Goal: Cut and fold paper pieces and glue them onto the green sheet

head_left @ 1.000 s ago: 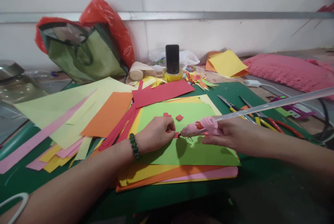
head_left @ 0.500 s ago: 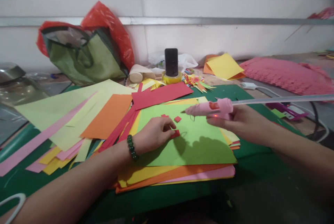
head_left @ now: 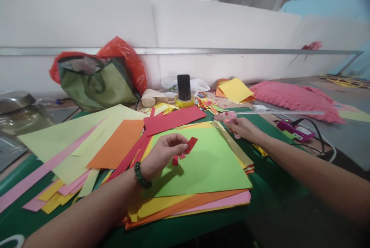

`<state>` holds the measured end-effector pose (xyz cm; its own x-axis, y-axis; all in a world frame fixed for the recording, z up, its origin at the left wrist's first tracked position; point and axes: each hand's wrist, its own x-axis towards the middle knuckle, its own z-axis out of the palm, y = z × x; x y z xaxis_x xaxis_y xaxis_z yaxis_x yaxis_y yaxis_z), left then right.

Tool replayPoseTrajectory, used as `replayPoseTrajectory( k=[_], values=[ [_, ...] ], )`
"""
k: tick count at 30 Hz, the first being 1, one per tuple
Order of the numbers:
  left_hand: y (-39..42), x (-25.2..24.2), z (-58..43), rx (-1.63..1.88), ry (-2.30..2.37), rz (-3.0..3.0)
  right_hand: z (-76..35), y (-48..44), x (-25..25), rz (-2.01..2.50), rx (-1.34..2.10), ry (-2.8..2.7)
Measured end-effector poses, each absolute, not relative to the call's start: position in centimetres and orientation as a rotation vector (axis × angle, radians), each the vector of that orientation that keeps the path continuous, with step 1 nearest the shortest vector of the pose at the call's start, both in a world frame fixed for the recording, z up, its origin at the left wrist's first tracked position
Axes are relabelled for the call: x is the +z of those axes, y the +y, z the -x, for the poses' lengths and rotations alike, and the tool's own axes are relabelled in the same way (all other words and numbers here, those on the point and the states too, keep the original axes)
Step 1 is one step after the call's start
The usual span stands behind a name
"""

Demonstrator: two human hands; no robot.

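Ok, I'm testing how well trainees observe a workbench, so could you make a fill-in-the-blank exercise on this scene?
1. The paper piece pinched in the left hand is coloured ____.
2. The right hand holds a pink ____.
3. The sheet on top of the paper stack is ____.
4. Standing upright at the yellow roll is a black ____.

Missing words: red; glue gun; green; phone.

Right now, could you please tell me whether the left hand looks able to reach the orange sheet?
Probably yes: the orange sheet lies near the left hand with its middle uncovered, though that hand holds a red paper scrap.
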<state>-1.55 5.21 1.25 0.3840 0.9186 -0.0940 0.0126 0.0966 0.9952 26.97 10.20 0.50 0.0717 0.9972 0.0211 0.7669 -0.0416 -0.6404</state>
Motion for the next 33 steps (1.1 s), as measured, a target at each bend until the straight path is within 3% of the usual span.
replayPoseTrajectory(
  k=[5,9,15,19,22,28,33],
  values=[
    [5.4,1.0,1.5,0.901,0.915,-1.236,-27.2,9.1,1.8,2.079,0.464,-1.962],
    [5.6,0.9,1.4,0.920,0.911,-1.115,-26.5,5.7,3.1,2.162,-0.116,-2.183],
    [5.5,1.4,1.2,0.905,0.846,-0.976,-20.5,2.4,2.9,0.804,-0.523,-2.436],
    [5.2,1.5,1.4,0.944,0.820,-0.911,-18.0,4.3,2.5,0.483,-0.680,-2.418],
    [5.3,1.4,1.5,0.941,0.810,-0.885,-17.5,5.7,2.0,0.452,-0.600,-2.355],
    [5.7,0.9,1.2,0.969,0.824,-0.881,-17.0,6.5,0.4,0.504,-0.020,-2.168],
    [5.8,0.6,1.0,1.012,0.886,-0.970,-16.7,6.9,-0.2,0.637,0.201,-2.045]
  ],
)
